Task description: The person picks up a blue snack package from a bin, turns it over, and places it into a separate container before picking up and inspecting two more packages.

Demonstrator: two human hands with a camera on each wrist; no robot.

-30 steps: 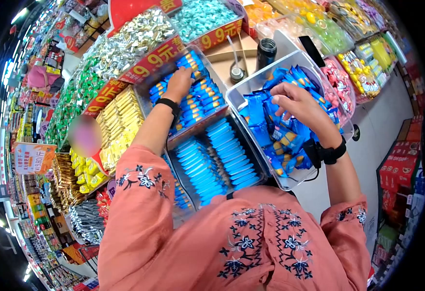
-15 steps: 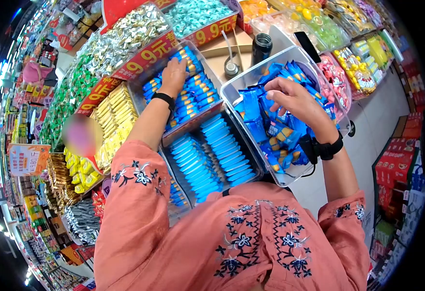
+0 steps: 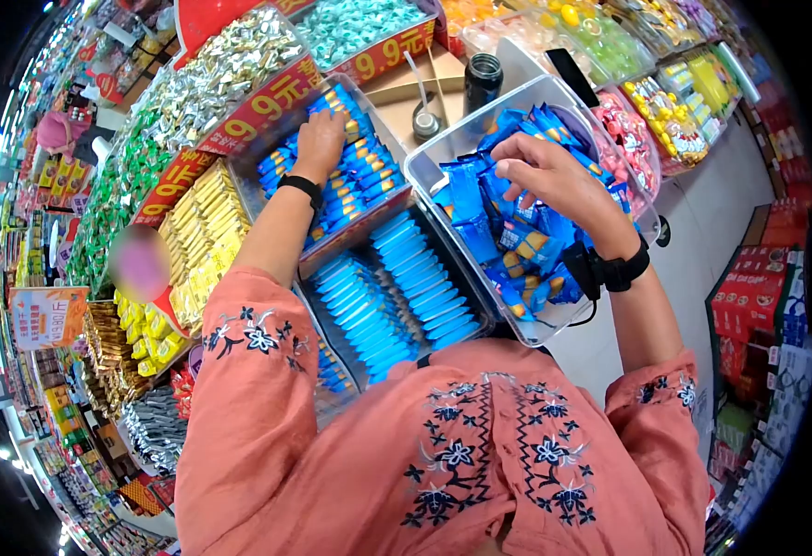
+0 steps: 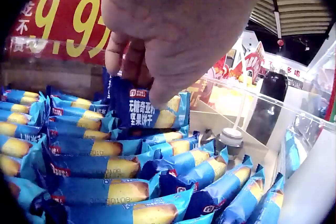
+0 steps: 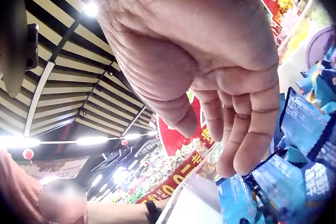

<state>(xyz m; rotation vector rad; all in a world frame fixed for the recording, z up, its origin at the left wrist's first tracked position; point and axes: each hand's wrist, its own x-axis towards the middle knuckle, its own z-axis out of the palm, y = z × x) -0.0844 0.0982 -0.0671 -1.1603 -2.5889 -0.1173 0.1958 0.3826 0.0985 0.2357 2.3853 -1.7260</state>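
My left hand [image 3: 321, 146] is over the far part of a tray of blue biscuit packets [image 3: 369, 176]. In the left wrist view, its thumb and fingers pinch one blue biscuit packet [image 4: 137, 111] that stands upright at the end of the rows. Rows of like packets [image 4: 94, 166] lie flat in front of it. Above a clear plastic bin [image 3: 415, 171] heaped with loose blue packets [image 3: 526, 246], my right hand [image 3: 559, 181] hangs with loosely bent fingers. Nothing is between those fingers in the right wrist view, where the fingertips overlap the blue packets [image 5: 278, 182].
Nearer my body, a black tray holds rows of light blue packets [image 3: 424, 278]. Yellow packets [image 3: 207, 227] adjoin on the left, with a red price strip [image 3: 267, 107] behind. A dark bottle [image 3: 483, 82] and a phone [image 3: 572, 76] are beyond the bin.
The head view has shifted slightly, so the trays appear further left. My left hand has turned a little, its fingers now pointing more toward the tray's far end. My right hand stays over the bin.
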